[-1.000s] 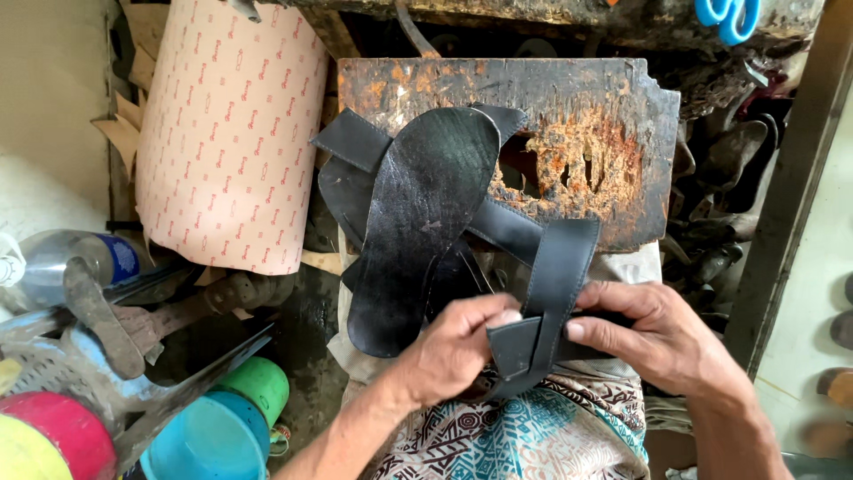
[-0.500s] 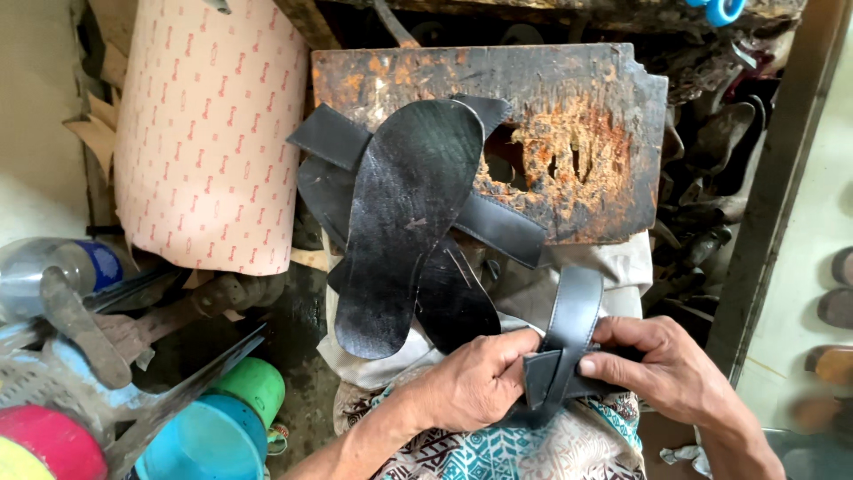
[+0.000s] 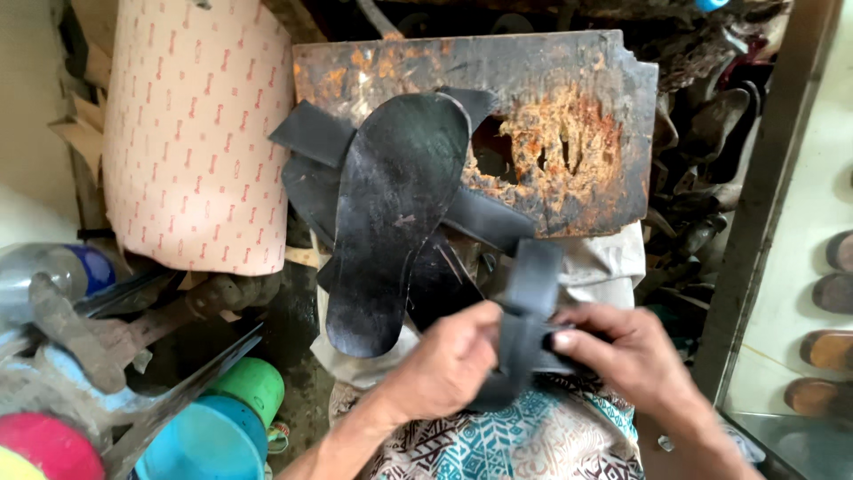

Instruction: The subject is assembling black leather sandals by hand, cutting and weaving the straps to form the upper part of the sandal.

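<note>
A black leather sandal sole (image 3: pixel 395 213) lies sole-up over a rusty metal slab (image 3: pixel 551 124), with black straps (image 3: pixel 311 133) sticking out beneath it. My left hand (image 3: pixel 449 364) and my right hand (image 3: pixel 622 351) together pinch a folded black strap (image 3: pixel 529 307) just below the sole, above my patterned lap cloth (image 3: pixel 533 436). The strap's folded end is pressed between both thumbs and fingers. Part of the strap is hidden under my hands.
A large roll of pink patterned sheet (image 3: pixel 200 133) stands at the left. A hammer (image 3: pixel 80 329), a plastic bottle (image 3: pixel 53 271), and blue, green and red cups (image 3: pixel 204 436) crowd the lower left. Shoes (image 3: pixel 831 302) line the floor at the right. Dark scraps lie behind the slab.
The view has shifted slightly, so the slab and sole sit higher. Both hands stayed on the strap, folding and pressing it lower toward my lap.
</note>
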